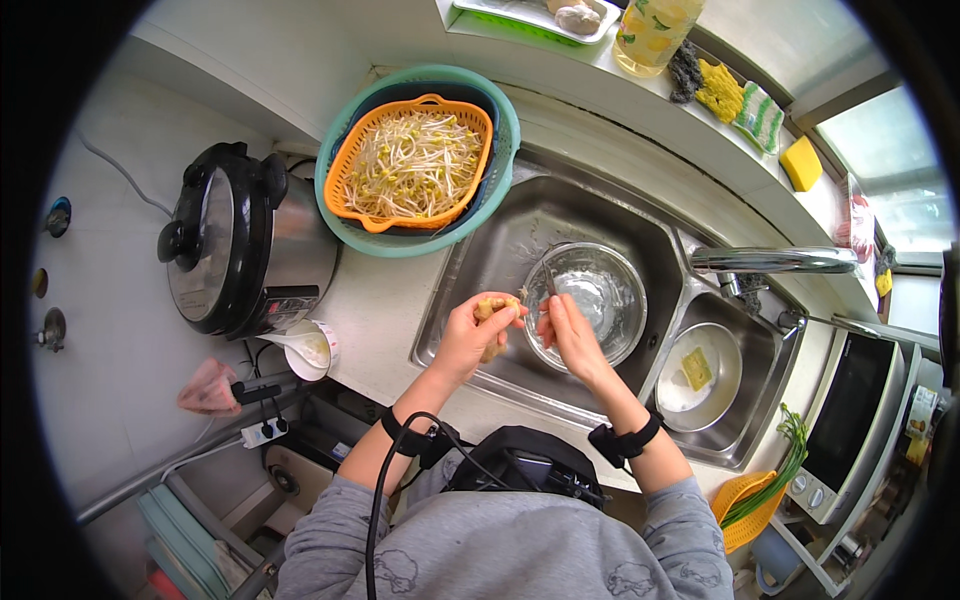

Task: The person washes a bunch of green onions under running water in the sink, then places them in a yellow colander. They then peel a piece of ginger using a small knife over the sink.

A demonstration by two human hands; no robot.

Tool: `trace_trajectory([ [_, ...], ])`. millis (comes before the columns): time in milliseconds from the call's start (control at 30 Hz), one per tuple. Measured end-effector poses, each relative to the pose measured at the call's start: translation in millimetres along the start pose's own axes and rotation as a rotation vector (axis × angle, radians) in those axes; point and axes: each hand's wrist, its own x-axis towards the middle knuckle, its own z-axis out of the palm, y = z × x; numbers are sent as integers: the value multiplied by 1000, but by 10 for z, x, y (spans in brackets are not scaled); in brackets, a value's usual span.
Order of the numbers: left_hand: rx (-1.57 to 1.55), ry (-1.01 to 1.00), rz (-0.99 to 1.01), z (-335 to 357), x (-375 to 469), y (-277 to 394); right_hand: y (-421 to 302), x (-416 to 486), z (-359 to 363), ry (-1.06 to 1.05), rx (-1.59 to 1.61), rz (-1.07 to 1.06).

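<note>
My left hand (466,337) grips a knobbly piece of ginger root (489,306) over the larger basin of the steel sink (487,259). Part of the root shows below my fingers. To its right, my right hand (574,337) is closed around a small knife (549,276), its narrow blade pointing away from me and its handle hidden in the palm. A small pale scrap hangs near my left fingertips. Beneath both hands sits a round metal bowl (636,289) with water in it, partly covered by my right hand. Wet scraps cling to the sink floor behind the bowl.
Bean sprouts (416,169) fill an orange basket (484,124) nested in a green basin (330,142). An electric pressure cooker (300,240) stands left, beside a cup (304,364) with a spoon. The faucet (772,259) overhangs the smaller basin, where a metal bowl (731,397) holds a sponge (697,368).
</note>
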Motion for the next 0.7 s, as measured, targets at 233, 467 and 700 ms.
trace_trajectory([
  [233, -162, 8, -39, -24, -75, 16, -110, -77, 25, 76, -618, -490],
  [467, -55, 65, -10, -46, -126, 1, -175, -137, 109, 109, -752, -618],
  [700, 105, 114, 56, -22, -186, 41, -214, -177, 93, 139, -860, -711],
])
